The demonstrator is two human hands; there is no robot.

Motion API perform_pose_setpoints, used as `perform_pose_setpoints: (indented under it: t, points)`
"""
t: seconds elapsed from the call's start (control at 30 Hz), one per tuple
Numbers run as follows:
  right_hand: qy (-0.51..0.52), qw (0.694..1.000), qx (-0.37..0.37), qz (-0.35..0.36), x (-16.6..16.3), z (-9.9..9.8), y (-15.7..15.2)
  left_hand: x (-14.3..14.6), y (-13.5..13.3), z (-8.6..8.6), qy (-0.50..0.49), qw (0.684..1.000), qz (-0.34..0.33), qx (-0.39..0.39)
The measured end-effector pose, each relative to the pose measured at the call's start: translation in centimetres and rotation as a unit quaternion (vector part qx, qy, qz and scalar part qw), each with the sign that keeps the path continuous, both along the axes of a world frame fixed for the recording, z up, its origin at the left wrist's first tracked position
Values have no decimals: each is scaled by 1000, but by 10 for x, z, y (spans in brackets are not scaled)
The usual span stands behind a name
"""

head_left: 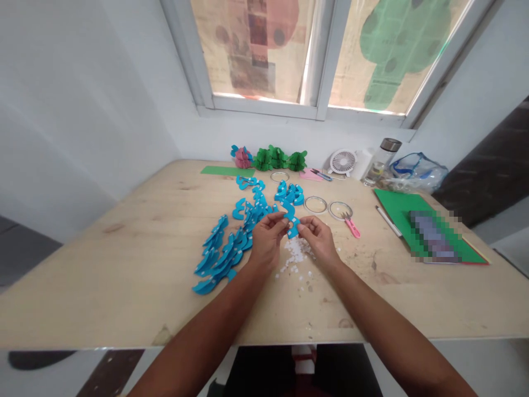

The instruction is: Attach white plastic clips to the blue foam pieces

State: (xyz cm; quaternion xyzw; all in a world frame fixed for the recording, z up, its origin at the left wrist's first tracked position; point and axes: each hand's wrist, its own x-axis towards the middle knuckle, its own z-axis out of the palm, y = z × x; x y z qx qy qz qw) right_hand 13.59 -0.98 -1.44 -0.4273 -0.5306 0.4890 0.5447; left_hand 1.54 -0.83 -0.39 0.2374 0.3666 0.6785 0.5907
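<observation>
Wavy blue paper cutout (294, 227) held just above the worktop (140, 237), near loose white paper scraps (295, 253). Left hand (269, 235) and right hand (320, 237): each grip pinches an edge of it. Risk (judged): uneven pull could crease or tear the paper; a forearm swung sideways could scatter scraps or disturb the overlapping blue paper cutouts (225, 260). Counts: held cutout, one; thin pale rings (316, 213), three; pink-handled metal scissors (352, 226), one; bushy green paper ornaments (276, 157), three; laid cutouts and scraps, too overlapped to count.
</observation>
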Motion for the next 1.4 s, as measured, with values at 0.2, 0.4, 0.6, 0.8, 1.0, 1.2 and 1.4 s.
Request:
perform_pose_setpoints:
  t: [0.2, 0.4, 0.6, 0.8, 1.0, 1.2, 1.4]
  points:
    - [-47, 998, -23, 45, -2, -6, 0, 2, 0, -2, 31, 998, 44, 19]
    - [-14, 997, -43, 66, -7, -10, 0, 5, 0, -4, 64, 995, 60, 43]
    - [3, 997, -47, 63, -7, -13, 2, 4, -1, -1, 35, 999, 34, 25]
    - [2, 998, -22, 59, -7, -11, 2, -2, 0, -3, -30, 998, -49, -12]
    - [-23, 997, -4, 72, -5, -9, 0, -3, 1, -2, -20, 999, -50, -4]
    - [-28, 999, 3, 34, 2, -6, 3, 0, 0, -2, 57, 998, -6, 18]
    - [-42, 999, 11, 7, 6, -8, 7, 4, -1, -6, 96, 995, -22, 21]
